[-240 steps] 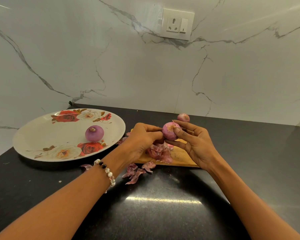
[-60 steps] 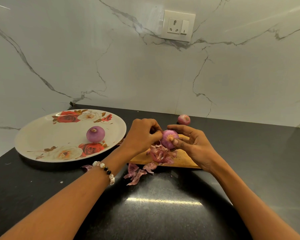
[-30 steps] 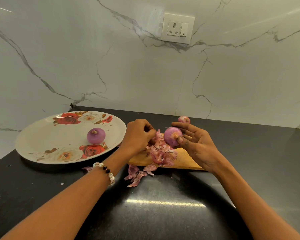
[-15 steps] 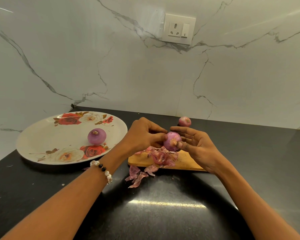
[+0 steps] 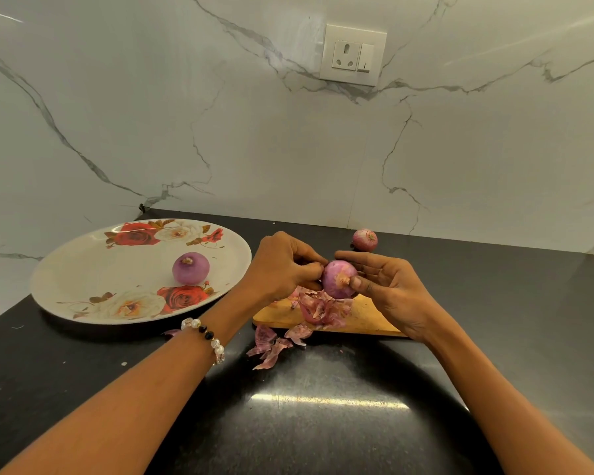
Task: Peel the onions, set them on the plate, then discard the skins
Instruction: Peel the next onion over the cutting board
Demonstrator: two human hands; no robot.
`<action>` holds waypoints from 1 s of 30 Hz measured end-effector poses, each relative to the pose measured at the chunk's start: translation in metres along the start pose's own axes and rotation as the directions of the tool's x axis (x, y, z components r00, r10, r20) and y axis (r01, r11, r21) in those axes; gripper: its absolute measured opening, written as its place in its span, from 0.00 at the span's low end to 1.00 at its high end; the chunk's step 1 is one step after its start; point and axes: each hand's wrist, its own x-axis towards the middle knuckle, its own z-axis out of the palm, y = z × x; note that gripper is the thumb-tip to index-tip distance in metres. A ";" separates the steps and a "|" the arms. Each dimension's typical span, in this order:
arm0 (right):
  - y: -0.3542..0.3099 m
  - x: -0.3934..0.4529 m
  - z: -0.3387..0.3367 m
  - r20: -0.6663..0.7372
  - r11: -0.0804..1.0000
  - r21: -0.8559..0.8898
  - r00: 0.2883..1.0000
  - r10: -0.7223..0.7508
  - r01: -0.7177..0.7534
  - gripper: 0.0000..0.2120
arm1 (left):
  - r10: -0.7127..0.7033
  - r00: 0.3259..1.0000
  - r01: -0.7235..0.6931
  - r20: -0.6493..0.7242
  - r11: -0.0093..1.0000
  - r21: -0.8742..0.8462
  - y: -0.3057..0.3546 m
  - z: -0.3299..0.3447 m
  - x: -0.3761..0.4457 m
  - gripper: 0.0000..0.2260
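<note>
The right hand holds a small purple half-peeled onion in curled fingers above the wooden cutting board, while the left hand pinches at its left side with bent fingertips. A peeled purple onion sits on the white floral plate on the black bench. Pink papery skins lie on the board and spill onto the bench, and an unpeeled onion rests near the marble wall.
</note>
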 end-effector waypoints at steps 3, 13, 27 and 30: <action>-0.002 0.001 0.000 -0.030 1.000 0.024 1.000 -0.004 0.004 0.34 | -0.030 0.999 0.028 -0.031 0.997 -0.078 0.000 0.002 0.000 0.06; -0.002 0.001 0.001 -0.030 1.000 0.001 1.000 -0.001 0.001 0.34 | -0.054 0.999 0.054 0.006 0.997 -0.054 -0.004 0.001 0.002 0.06; 0.000 0.002 0.001 -0.117 0.992 -0.122 0.993 -0.029 0.014 0.17 | 0.090 0.988 -0.075 -0.125 0.990 0.120 -0.001 0.011 -0.001 0.06; 0.001 0.003 0.003 -0.132 0.974 -0.226 0.990 -0.059 0.028 0.17 | 0.154 0.976 -0.114 -0.155 0.965 0.237 -0.002 0.015 -0.002 0.05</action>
